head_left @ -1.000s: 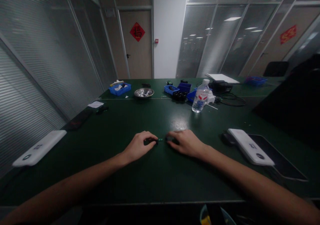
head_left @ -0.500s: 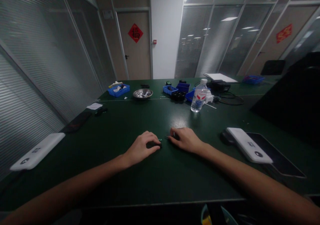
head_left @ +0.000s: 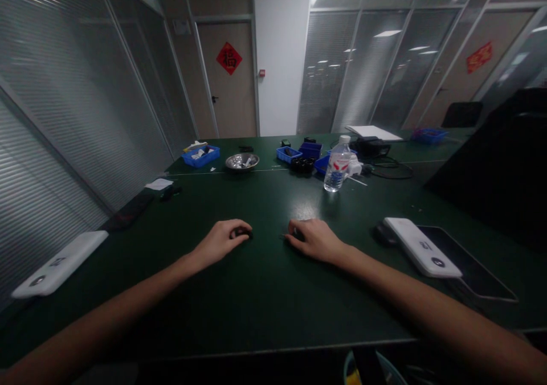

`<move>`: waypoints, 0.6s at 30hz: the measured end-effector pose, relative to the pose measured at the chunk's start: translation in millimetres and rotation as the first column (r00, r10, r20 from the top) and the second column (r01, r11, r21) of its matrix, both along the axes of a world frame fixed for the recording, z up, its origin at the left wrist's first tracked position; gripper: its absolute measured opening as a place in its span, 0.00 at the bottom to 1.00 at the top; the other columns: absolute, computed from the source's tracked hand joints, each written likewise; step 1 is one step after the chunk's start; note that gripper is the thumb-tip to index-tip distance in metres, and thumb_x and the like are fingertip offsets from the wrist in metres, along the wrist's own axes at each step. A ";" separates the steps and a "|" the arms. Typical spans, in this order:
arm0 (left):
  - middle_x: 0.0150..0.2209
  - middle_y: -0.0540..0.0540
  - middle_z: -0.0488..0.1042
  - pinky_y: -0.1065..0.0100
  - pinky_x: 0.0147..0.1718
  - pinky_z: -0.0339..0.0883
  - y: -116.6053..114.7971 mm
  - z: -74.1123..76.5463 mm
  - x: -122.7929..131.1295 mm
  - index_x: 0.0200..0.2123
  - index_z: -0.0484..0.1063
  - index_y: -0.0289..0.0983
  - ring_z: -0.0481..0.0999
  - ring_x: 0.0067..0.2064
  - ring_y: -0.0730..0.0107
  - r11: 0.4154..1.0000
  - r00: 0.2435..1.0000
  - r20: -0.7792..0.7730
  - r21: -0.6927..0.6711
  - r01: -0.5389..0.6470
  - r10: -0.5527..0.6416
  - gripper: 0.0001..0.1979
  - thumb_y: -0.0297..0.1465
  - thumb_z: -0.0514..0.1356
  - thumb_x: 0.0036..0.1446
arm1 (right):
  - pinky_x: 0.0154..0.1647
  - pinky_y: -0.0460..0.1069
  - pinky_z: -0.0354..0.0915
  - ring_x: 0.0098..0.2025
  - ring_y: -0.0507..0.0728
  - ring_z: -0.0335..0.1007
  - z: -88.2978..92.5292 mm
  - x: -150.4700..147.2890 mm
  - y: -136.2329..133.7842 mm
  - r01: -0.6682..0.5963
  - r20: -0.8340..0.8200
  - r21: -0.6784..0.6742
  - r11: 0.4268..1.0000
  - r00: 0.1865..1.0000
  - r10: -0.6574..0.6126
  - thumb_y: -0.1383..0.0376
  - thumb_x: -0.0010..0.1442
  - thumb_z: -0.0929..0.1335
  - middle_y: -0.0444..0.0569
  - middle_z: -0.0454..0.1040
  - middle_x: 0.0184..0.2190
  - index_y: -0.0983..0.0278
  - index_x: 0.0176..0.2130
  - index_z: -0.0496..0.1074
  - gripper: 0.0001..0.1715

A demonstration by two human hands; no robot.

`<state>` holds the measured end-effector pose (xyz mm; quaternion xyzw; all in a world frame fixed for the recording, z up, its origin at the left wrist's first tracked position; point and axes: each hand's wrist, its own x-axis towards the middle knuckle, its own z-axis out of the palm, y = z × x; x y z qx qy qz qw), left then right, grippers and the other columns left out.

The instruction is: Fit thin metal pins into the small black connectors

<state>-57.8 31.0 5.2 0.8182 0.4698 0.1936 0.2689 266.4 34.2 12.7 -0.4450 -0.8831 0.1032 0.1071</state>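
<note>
Leftward, away from the right hand point(head_left: 315, 240), the left hand point(head_left: 220, 240) has been drawn since the earlier frame. Between its thumb and fingertips a small dark piece point(head_left: 240, 234) is pinched, at the green table point(head_left: 265, 294). By the right thumb and curled fingers a thin item point(head_left: 284, 236) is held; its kind cannot be told.

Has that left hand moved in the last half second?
Yes. Judged against the bowl, the left hand has shifted left and slightly forward, opening a wider gap from the right hand.
</note>
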 end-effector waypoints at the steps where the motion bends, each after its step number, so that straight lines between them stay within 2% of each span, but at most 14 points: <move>1: 0.54 0.44 0.77 0.63 0.43 0.72 7.0 0.4 -18.0 0.58 0.75 0.43 0.77 0.45 0.63 0.997 0.998 -0.016 -0.017 -0.069 0.069 0.19 0.41 0.59 0.67 | 0.34 0.48 0.58 0.34 0.55 0.73 0.3 -0.1 -0.2 0.000 0.003 -0.004 1.000 1.000 0.000 0.53 0.71 0.65 0.48 0.79 0.36 0.61 0.47 0.73 0.15; 5: 0.58 0.44 0.76 0.60 0.52 0.71 42.0 0.5 -108.1 0.56 0.77 0.42 0.77 0.54 0.57 0.966 0.963 -0.104 -0.041 -0.254 0.249 0.21 0.42 0.59 0.64 | 0.34 0.48 0.59 0.34 0.56 0.73 -0.2 -0.6 0.3 0.011 0.005 -0.018 1.000 1.000 -0.011 0.52 0.72 0.64 0.49 0.79 0.35 0.61 0.48 0.72 0.17; 8: 0.55 0.45 0.79 0.58 0.54 0.70 63.7 -1.1 -175.2 0.52 0.80 0.43 0.78 0.54 0.55 0.926 0.904 -0.217 -0.002 -0.379 0.369 0.21 0.43 0.62 0.59 | 0.34 0.48 0.58 0.34 0.56 0.73 -1.6 -0.7 1.2 0.009 -0.004 -0.022 1.000 1.000 -0.009 0.52 0.72 0.65 0.48 0.78 0.35 0.61 0.48 0.72 0.17; 10: 0.53 0.44 0.81 0.58 0.53 0.71 71.1 -2.4 -207.1 0.51 0.81 0.43 0.79 0.52 0.54 0.885 0.849 -0.265 0.041 -0.463 0.457 0.21 0.43 0.63 0.57 | 0.34 0.48 0.58 0.34 0.55 0.72 -2.4 -0.6 1.4 -0.007 -0.020 -0.021 1.000 1.000 0.006 0.53 0.72 0.65 0.48 0.78 0.35 0.61 0.47 0.72 0.16; 13: 0.53 0.45 0.81 0.59 0.52 0.72 73.1 -3.8 -227.9 0.49 0.82 0.44 0.80 0.53 0.53 0.837 0.796 -0.267 0.098 -0.538 0.543 0.20 0.43 0.65 0.56 | 0.34 0.48 0.58 0.33 0.55 0.72 -2.3 -0.3 1.0 -0.017 -0.029 -0.010 1.000 0.999 0.017 0.53 0.72 0.65 0.47 0.77 0.34 0.61 0.47 0.72 0.15; 15: 0.53 0.45 0.81 0.57 0.53 0.72 71.5 -4.7 -227.3 0.49 0.82 0.44 0.79 0.54 0.52 0.816 0.775 -0.259 0.135 -0.562 0.577 0.19 0.42 0.65 0.55 | 0.34 0.48 0.59 0.33 0.55 0.72 -1.3 -0.1 0.3 -0.018 -0.029 -0.015 1.000 0.999 0.018 0.53 0.72 0.65 0.47 0.77 0.34 0.62 0.46 0.72 0.15; 18: 0.54 0.45 0.81 0.56 0.57 0.69 69.3 -7.8 -219.3 0.48 0.83 0.43 0.78 0.56 0.52 0.819 0.786 -0.231 0.202 -0.537 0.573 0.16 0.39 0.64 0.57 | 0.34 0.47 0.59 0.34 0.55 0.72 0.9 -0.1 -0.6 -0.021 -0.038 -0.035 0.999 0.999 0.020 0.54 0.72 0.65 0.48 0.78 0.36 0.62 0.47 0.71 0.15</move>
